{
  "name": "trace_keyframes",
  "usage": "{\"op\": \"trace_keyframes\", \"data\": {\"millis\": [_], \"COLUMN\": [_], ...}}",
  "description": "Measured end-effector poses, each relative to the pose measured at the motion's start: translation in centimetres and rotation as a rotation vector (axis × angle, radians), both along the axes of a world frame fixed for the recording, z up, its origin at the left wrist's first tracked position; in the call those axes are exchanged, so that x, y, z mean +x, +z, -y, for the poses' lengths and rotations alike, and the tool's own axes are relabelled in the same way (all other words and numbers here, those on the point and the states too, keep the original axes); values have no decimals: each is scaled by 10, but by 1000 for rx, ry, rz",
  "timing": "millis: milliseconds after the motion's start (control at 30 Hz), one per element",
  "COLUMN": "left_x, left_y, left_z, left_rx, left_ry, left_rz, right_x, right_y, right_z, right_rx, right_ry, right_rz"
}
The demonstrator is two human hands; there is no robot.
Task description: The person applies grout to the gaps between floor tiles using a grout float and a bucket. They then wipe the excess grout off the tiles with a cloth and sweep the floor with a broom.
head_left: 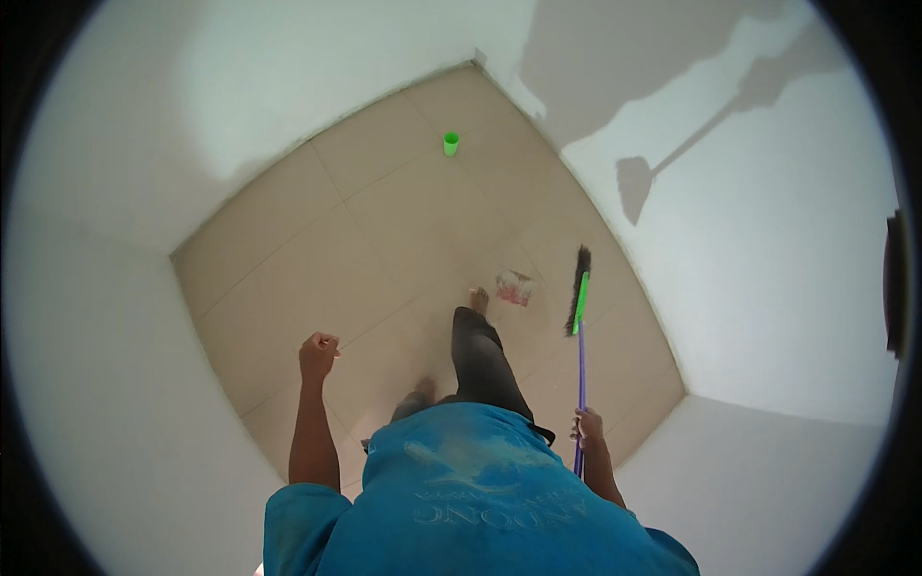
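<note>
My right hand (588, 425) is wrapped round the purple handle of a broom (582, 370) on my right side. The broom's green head with dark bristles points away from me, near the right wall. Out to the left, my left hand (319, 355) is held with its fingers curled in, and nothing shows in it. On the floor between my front foot and the broom lies a crumpled, clear-looking wrapper (515, 288) with red and white patches.
A green plastic cup (450, 144) stands on the beige tiled floor (288, 250) toward the far corner. White walls (759, 278) enclose the floor, and shadows fall on the right one. A dark object (894, 285) shows at the right rim.
</note>
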State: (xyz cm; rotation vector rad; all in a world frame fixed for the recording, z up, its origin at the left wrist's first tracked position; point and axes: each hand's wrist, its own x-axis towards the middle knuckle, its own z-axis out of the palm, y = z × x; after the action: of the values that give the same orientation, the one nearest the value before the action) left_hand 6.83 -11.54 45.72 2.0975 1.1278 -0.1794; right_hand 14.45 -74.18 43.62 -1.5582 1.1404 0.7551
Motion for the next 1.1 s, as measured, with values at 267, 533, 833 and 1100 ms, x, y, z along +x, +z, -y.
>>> {"op": "trace_keyframes", "data": {"millis": [267,533,833,1100], "left_x": [-83,-83,137,286], "left_y": [-60,-75,-18,69], "left_z": [31,-7,-216,-272], "left_rx": [-240,-575,-293,-245], "left_ry": [88,674,383,520], "left_rz": [-164,-230,-194,14], "right_x": [149,421,594,791], "right_y": [-43,-40,-68,-190], "right_z": [-20,-220,-454,-637], "right_rx": [32,72,37,-383], "right_ry": [154,322,436,1193], "right_rz": [5,156,138,538]}}
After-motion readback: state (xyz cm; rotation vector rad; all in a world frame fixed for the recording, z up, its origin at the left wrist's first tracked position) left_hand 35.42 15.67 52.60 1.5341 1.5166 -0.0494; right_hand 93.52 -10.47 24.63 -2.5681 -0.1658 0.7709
